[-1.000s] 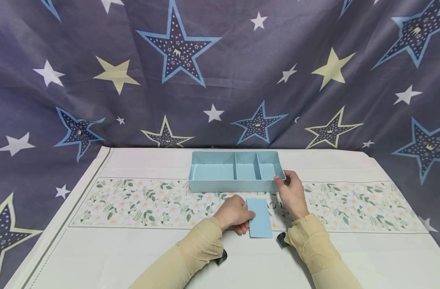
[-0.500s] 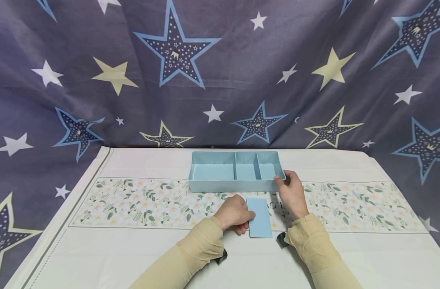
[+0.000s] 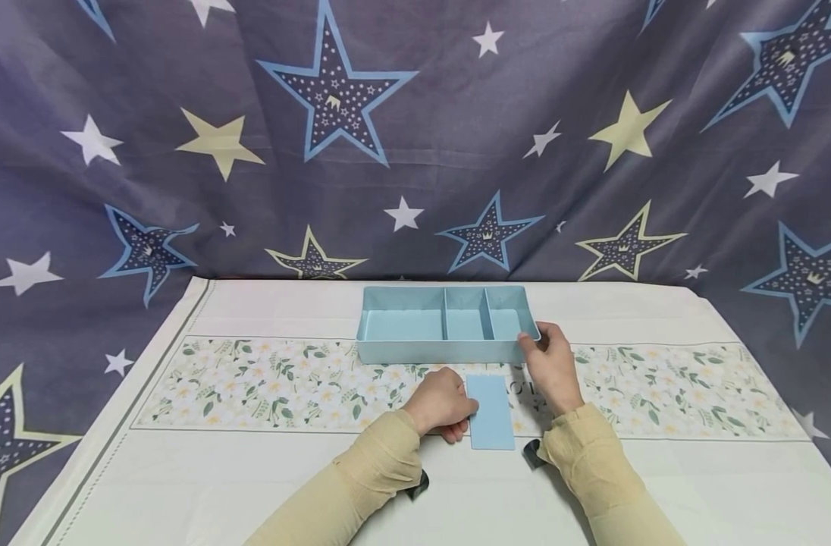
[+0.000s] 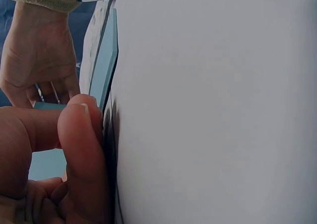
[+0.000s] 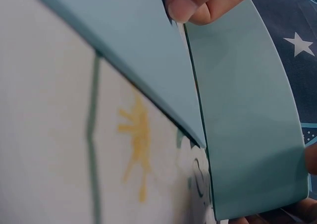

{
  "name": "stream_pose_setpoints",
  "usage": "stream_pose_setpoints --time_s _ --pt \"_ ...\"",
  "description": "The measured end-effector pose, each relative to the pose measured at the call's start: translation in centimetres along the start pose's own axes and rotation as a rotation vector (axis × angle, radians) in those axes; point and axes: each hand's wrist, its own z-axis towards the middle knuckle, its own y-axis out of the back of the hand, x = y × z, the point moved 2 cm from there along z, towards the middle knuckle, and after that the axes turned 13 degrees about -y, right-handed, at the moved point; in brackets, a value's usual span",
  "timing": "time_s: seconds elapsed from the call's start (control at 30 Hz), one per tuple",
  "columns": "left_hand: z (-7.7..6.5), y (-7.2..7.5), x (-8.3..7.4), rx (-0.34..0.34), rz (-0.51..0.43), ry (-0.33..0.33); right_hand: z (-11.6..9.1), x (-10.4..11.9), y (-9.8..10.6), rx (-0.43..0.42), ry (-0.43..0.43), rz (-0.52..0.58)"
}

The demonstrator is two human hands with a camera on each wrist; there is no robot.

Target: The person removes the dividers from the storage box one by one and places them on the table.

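Note:
A light blue organizer box (image 3: 422, 353) with three compartments stands toward the back of the table. My right hand (image 3: 555, 371) grips its front right corner, thumb over the rim and fingers around the outer end. In front of the box is a flat light blue rectangular panel (image 3: 495, 421). At the panel's left edge, my left hand (image 3: 439, 402) pinches it with the thumb on top and the other fingers curled below. The left wrist view shows the panel (image 4: 105, 55) edge-on, close over the white surface. In the right wrist view, the panel (image 5: 124, 40) partly overlaps the box's front wall (image 5: 247, 110).
A white cloth (image 3: 183, 485) covers the table, with a floral printed band (image 3: 279, 387) running across it under the panel. Behind the table's far edge hangs a dark curtain (image 3: 429, 121) with stars. Black straps (image 3: 418, 485) show at both wrists.
My left thumb has slid slightly left, toward the panel's edge. The panel, the box and my right hand have stayed where they were.

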Motion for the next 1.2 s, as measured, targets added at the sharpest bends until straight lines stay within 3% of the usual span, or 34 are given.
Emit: stream_pose_setpoints --time_s 0.47,1.2 --pt "-0.01 -0.05 0.07 -0.002 0.001 -0.004 -0.15 0.04 0.21 -0.005 0.009 0.006" --pt "-0.51 0.26 -0.44 0.021 0.073 -0.072 -0.13 0.06 0.13 0.004 0.008 0.004"
